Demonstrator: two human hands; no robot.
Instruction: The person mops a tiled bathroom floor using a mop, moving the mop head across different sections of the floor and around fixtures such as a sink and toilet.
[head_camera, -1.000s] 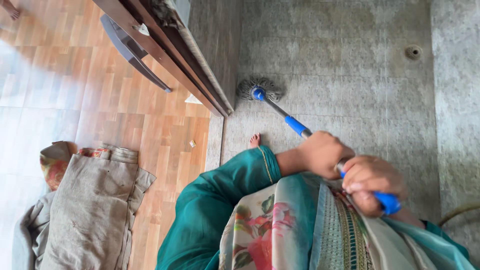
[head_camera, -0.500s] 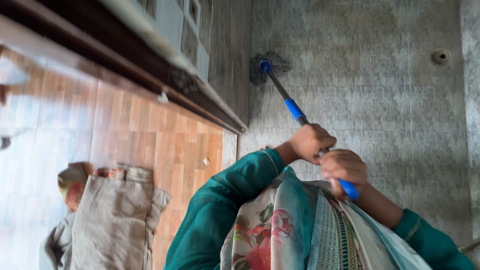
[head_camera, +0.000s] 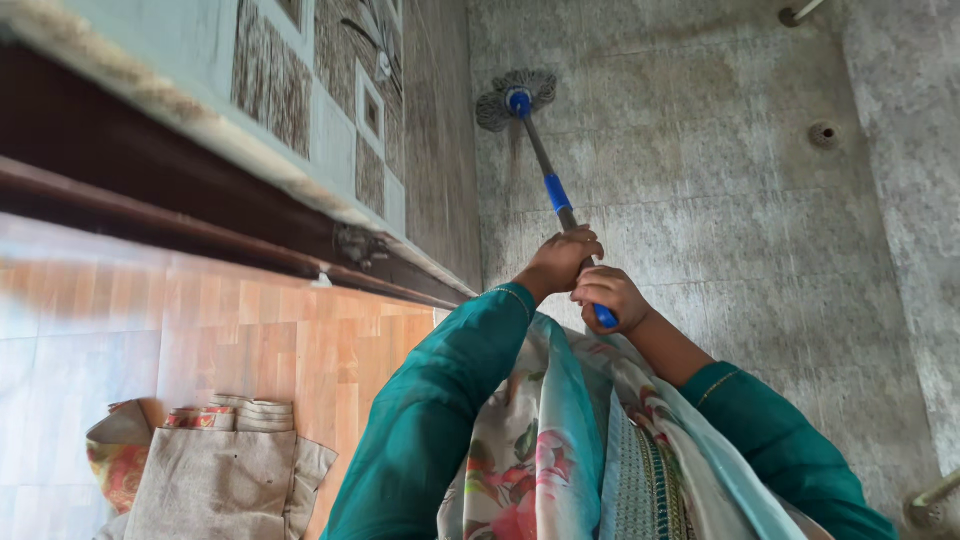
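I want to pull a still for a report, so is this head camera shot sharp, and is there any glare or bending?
Head view: both hands, left hand and right hand, and the mop look sharp; the orange floor at left is washed out by pale glare; the door frame looks soft and stretched toward the edge, a wide-angle effect.

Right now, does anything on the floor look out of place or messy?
Yes. A heap of crumpled cloths lies on the wood-look floor at lower left, loosely piled, not folded. The grey tiles look patchy and stained around the mop head. Both hands hold the mop handle.
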